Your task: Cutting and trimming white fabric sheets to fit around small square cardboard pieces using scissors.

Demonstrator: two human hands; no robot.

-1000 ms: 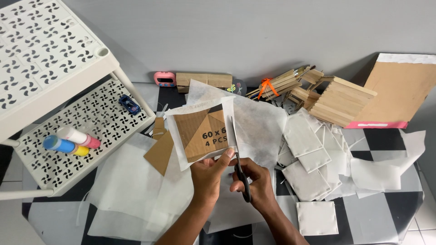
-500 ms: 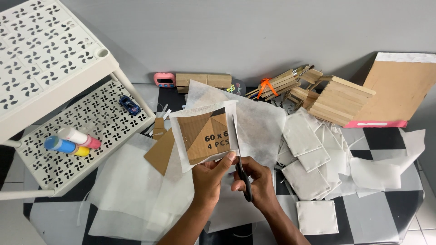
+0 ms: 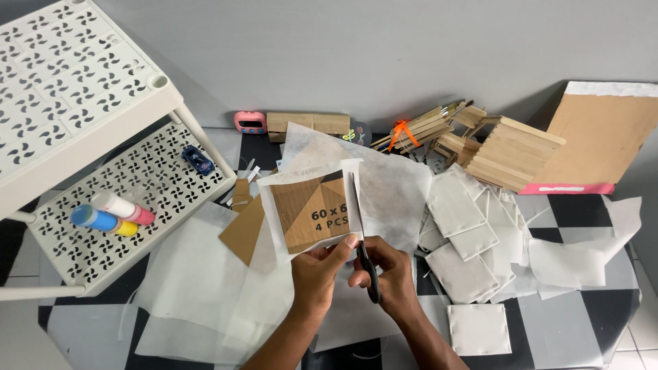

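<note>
A white shelf rack (image 3: 103,178) stood at nine o'clock, wooden sticks (image 3: 507,154) at two. At centre, the left hand (image 3: 317,270) pinched the wrapped cardboard packet (image 3: 312,209) by its lower edge; it looked light, stiff inside, its wrapper soft. The right hand (image 3: 392,270) gripped black scissors (image 3: 362,236), blades in the wrapper's right side.

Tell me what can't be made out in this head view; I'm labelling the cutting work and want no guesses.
- Scissors: the handles are hidden inside the right hand.
- Wrapped cardboard packet: its lower edge is covered by the left hand.
- Pink device by the wall: too small to identify.
- White shelf rack: cut off by the left and top edges.
- Floor tiles: mostly hidden under white sheets.
</note>
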